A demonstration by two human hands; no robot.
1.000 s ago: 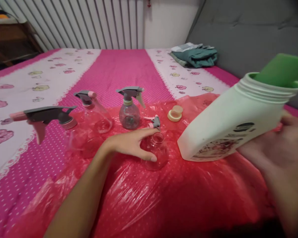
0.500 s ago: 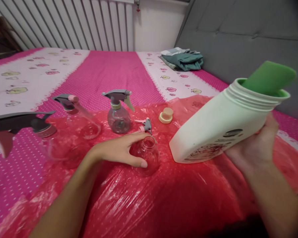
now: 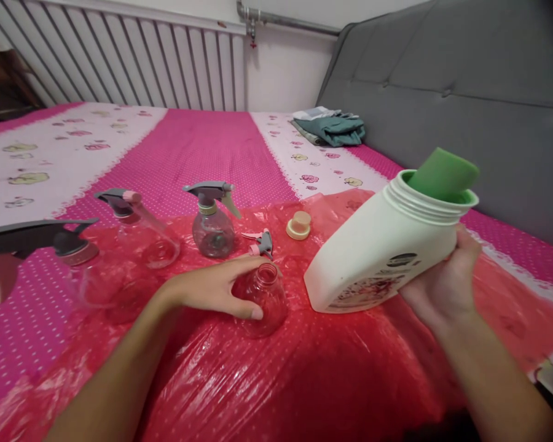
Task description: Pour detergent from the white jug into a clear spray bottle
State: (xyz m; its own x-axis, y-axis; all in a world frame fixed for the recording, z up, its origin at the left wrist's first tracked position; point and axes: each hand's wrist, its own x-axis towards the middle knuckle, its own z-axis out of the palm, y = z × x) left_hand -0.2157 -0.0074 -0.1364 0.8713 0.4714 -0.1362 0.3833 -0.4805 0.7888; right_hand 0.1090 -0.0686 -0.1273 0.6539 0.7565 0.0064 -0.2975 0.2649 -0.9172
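My left hand (image 3: 228, 288) is wrapped round a small clear bottle (image 3: 268, 307) that stands upright with its mouth uncovered; its far fingers are hidden behind the bottle. In my right hand (image 3: 445, 282) is a large white jug (image 3: 378, 245), tilted with its top toward the upper right and a green spout (image 3: 445, 175) in its neck. The jug is apart from the small bottle. A pink and grey spray head (image 3: 263, 244) lies just behind the small bottle. Farther back sits a cream cap (image 3: 298, 225).
Three spray bottles stand on the left: one with a large black head (image 3: 76, 245), one with a pink nozzle (image 3: 133, 227), and one grey (image 3: 213, 233). Red plastic sheeting (image 3: 267, 380) covers part of the pink bedspread (image 3: 203, 141). Folded clothes (image 3: 332, 127) lie near the grey headboard (image 3: 442, 73).
The jug in my right hand has shifted left and stands a little more upright. My left hand keeps its hold on the small bottle. The view has tipped slightly upward.
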